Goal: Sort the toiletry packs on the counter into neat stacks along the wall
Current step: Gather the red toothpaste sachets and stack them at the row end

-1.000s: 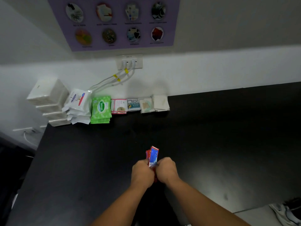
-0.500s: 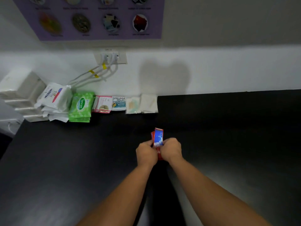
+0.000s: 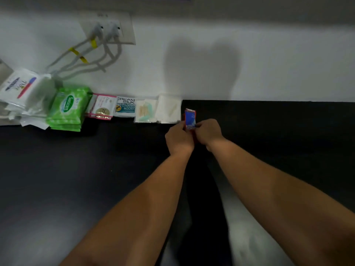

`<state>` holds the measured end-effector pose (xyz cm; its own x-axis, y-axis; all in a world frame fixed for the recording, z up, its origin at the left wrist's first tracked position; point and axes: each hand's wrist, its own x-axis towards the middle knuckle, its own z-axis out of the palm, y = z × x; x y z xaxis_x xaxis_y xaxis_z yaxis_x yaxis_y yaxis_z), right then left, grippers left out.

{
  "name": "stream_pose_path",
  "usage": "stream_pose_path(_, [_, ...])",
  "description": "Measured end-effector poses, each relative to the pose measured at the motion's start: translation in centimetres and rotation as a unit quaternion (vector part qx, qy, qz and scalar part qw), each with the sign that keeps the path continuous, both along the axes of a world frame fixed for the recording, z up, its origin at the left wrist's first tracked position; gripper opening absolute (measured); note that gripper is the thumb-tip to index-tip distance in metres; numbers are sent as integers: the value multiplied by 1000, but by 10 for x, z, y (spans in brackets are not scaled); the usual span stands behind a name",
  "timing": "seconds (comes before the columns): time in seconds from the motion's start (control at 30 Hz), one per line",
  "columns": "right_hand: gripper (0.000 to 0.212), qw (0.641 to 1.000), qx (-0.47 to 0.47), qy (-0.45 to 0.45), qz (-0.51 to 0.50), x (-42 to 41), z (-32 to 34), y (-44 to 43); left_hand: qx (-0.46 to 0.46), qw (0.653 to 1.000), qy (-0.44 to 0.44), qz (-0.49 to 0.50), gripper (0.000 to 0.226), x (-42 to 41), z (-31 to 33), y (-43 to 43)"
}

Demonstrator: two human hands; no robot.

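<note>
Head view, the only one we have:

- Both hands are together at frame centre, out near the back of the black counter [image 3: 76, 179]. Left hand [image 3: 179, 138] and right hand [image 3: 208, 133] sit side by side, fingers curled, backs of the hands towards us.
- Between them they pinch a small bundle of red-and-blue sachets [image 3: 190, 118]. It stands roughly upright, blue face to camera, red edges showing at the top and right. The lower part is hidden by the fingers, so we cannot tell whether it touches the counter.
- The bundle sits close to the white wall [image 3: 269, 64], just right of the last pile in the row but apart from it.
- Row along the wall, from that end leftwards:
  - plain white packs [image 3: 169, 110]
  - clear packs with teal and tan contents [image 3: 146, 111], too blurred for us to identify
  - Cream Silk sachets [image 3: 125, 107], white and teal
  - pink-edged sachets [image 3: 101, 108] with a gold disc
  - a stack of green Sanicare wipes [image 3: 67, 110]
  - a loose pile of white Dove packs [image 3: 21, 87] at the left edge, tilted and less tidy than the rest
- Neighbouring piles touch or nearly touch, and all sit against the wall.
- Above the row we see a wall outlet plate [image 3: 109, 27] with two grey plugs in it. Grey cables [image 3: 80, 56] with yellow tags droop down behind the Dove packs.
- A soft shadow [image 3: 201, 70] lies on the wall right above the hands.
- Both forearms are bare and run in from the bottom of the frame.
</note>
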<state>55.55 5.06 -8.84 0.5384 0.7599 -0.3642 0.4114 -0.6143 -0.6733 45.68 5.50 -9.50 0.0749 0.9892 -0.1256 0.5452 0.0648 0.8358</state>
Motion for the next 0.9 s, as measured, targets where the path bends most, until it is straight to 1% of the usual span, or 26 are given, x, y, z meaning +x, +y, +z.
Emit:
stream_pose_path(0.07, [23,1000,-4,-3,-1,6,-3,9,12,1000,13,-3,22,2,-3,8])
stream_pose_path(0.13, [20,1000,-6,19,-11,9,0,10,21,1000,11,-15,19,-2,-5,7])
stream_pose_path(0.2, [14,998,22,48,-17,13,2,9,23,998,-20,-58,17,-10,-10,-1])
stream_pose_path(0.23, [16,997,39,67,-20,14,3,8,27,995,-35,-94,21,-15,-12,-7])
stream_pose_path(0.3, [23,989,75,127,-31,14,8,7,61,984,-35,-162,49,-25,-25,-15])
stream_pose_path(0.33, [27,983,91,158,-38,13,11,7,93,979,-9,-181,63,-27,-34,-16])
stream_pose_path(0.37, [30,978,101,177,-42,12,13,8,128,973,23,-189,73,-29,-42,-17])
stream_pose_path(0.4, [33,977,104,180,-41,12,13,11,157,969,50,-186,76,-28,-47,-16])
stream_pose_path(0.5, [46,982,107,156,-30,6,3,18,230,957,75,-159,63,-24,-51,-13])
stream_pose_path(0.57, [52,982,111,145,-41,3,-3,19,242,954,83,-156,57,-22,-52,-11])
stream_pose_path(0.67, [46,987,105,110,-47,3,-7,20,230,952,113,-169,58,-20,-52,-9])
stream_pose_path(0.8, [39,994,105,5,-9,3,-4,20,221,944,174,-170,66,-18,-52,-11])
stream_pose_path(0.9, [38,994,88,-59,21,4,-3,21,211,941,222,-141,62,-19,-56,-16])
